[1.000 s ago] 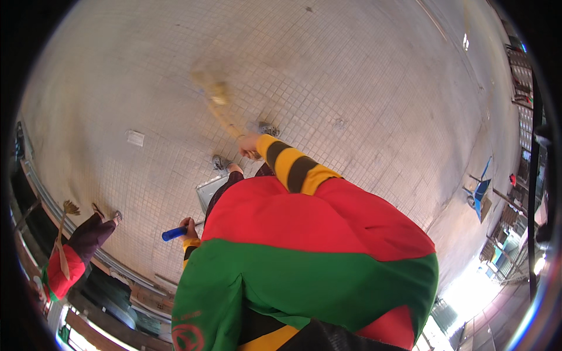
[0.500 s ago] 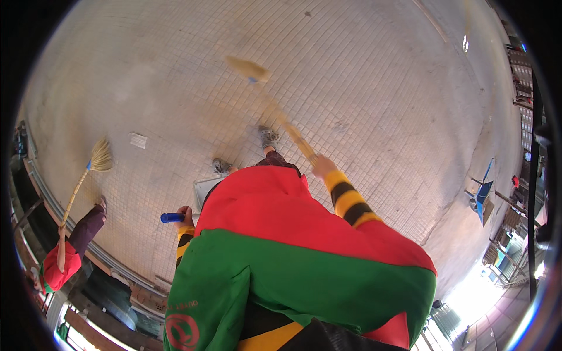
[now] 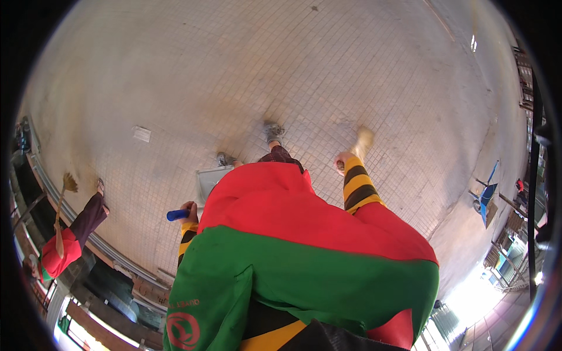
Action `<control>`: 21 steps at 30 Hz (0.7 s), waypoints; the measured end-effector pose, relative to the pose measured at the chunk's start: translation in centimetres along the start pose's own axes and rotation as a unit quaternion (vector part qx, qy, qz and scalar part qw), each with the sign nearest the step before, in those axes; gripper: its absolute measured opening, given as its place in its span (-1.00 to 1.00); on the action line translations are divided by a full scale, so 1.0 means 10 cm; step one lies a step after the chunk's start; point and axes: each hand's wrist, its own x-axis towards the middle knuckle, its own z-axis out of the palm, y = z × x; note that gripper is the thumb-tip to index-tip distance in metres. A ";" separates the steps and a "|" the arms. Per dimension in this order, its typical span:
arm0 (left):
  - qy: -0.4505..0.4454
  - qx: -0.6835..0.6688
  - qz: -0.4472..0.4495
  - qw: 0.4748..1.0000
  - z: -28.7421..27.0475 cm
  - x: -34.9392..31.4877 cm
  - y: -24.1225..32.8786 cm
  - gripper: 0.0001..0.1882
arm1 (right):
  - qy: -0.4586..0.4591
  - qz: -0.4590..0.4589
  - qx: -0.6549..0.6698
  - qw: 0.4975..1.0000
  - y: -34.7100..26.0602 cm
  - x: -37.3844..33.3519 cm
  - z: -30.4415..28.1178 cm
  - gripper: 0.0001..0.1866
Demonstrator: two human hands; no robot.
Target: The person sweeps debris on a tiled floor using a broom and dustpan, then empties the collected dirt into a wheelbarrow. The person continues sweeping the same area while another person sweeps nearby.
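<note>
My right hand [image 3: 344, 161], in a black-and-yellow striped sleeve, is closed round the handle of a straw broom [image 3: 364, 143]. The broom's pale head is smeared by motion just beyond the hand, and most of its handle is hidden or foreshortened. At my left side, my left hand [image 3: 191, 211] grips a blue tube-like handle [image 3: 177, 215]. Next to my left foot rests a grey, shallow dustpan [image 3: 206, 180], partly covered by my red and green vest [image 3: 275, 205]. Whether the blue handle joins the dustpan cannot be made out.
A pale flat rectangle [image 3: 141, 134] lies on the tiled floor [image 3: 234, 70] ahead to the left. On the far left another person [image 3: 61, 254] in a red top holds a straw broom [image 3: 70, 183]. To the right stands a blue wheelbarrow [image 3: 486, 195].
My right hand has moved a little right. The broom head has swung from far ahead to close beside that hand. The other person's broom has shifted back toward them.
</note>
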 end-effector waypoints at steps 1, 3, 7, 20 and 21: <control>0.005 0.004 -0.005 1.000 -0.01 -0.01 -0.04 -0.80 | 0.017 -0.129 -0.138 0.982 -0.18 -0.11 0.13 -0.85; 0.016 0.009 -0.012 1.000 -0.04 -0.03 -0.11 -0.80 | 0.059 -0.284 -0.312 0.905 -0.64 -0.37 0.60 -0.81; 0.032 0.002 -0.018 0.999 -0.08 -0.10 -0.22 -0.81 | 0.103 -0.273 -0.263 0.920 -1.78 -0.86 1.41 -0.81; 0.001 0.032 -0.008 0.999 0.04 0.10 -0.15 -0.79 | 0.235 -0.405 -0.408 0.784 -1.58 -1.28 1.21 -0.52; 0.016 -0.004 -0.015 1.000 0.09 0.10 -0.09 -0.75 | 0.255 -0.389 -0.415 0.782 -1.28 -1.27 1.09 -0.56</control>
